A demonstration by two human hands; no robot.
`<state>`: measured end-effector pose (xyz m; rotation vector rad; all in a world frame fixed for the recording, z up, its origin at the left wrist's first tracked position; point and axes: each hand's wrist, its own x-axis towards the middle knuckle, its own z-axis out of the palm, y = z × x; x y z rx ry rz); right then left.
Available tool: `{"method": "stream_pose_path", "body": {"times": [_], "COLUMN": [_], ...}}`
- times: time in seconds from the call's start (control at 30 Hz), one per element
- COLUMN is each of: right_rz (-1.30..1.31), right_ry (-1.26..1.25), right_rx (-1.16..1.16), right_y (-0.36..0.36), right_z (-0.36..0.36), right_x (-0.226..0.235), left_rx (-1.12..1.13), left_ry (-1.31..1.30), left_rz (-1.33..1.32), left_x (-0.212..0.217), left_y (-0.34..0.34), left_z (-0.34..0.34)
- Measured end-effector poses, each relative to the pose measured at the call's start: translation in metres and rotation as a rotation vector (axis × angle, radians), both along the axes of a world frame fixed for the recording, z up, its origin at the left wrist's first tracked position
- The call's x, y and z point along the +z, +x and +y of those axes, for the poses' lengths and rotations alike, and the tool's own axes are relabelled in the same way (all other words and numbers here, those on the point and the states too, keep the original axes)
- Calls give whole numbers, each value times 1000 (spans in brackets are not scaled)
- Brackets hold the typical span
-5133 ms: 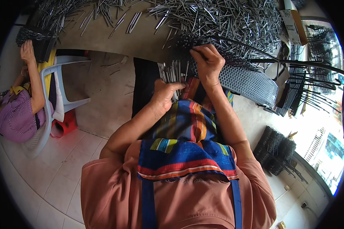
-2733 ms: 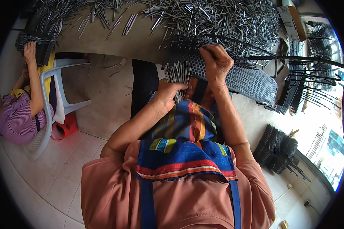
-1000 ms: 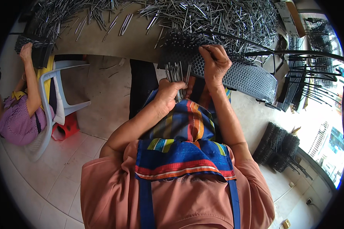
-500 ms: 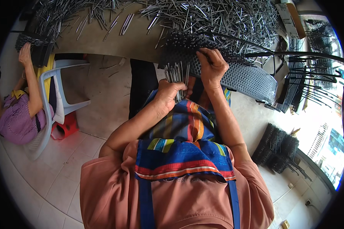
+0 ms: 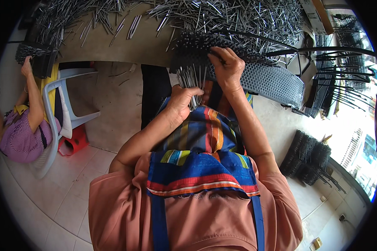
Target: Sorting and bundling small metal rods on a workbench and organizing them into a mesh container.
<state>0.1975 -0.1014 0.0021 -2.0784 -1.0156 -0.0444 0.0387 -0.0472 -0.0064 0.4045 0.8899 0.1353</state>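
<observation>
Left hand (image 5: 181, 101) wrapped tight round a bundle of thin metal rods (image 5: 187, 79) at the table's (image 5: 151, 46) near edge; just right, the right hand (image 5: 229, 73) is curled at the dark perforated panel (image 5: 274, 83), any pinch impossible to tell, heaped rods (image 5: 238, 16) lying on the far side

- Apron bib (image 5: 203, 169): blue, a red, white and orange band along its neckward edge, lime patches at its far corners.
- Plain blue straps (image 5: 159, 221) running neckward from the bib.
- Multicoloured striped apron skirt (image 5: 213, 127) beyond the bib.
- Salmon short-sleeved T-shirt (image 5: 117, 205) either side of the bib.
</observation>
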Motion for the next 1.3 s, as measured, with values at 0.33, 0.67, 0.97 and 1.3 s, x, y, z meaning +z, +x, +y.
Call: {"method": "stream_pose_path", "body": {"times": [0.33,0.67,0.97,1.3], "right_rz": [300,928,279,74], "right_ry": [-137,209,369,191], "right_rx": [31,-162,-47,-53], "right_y": [0,-7,11,11], "right_z": [-11,-40,-23,-15], "right_x": [25,18,0,0], "left_rx": [-101,-100,-165,0], "left_ry": [-14,1,23,26], "left_rz": [-112,-15,47,100], "left_x": [-4,0,-2,3], "left_y": [-5,2,8,26], "left_z": [5,2,-3,0]}}
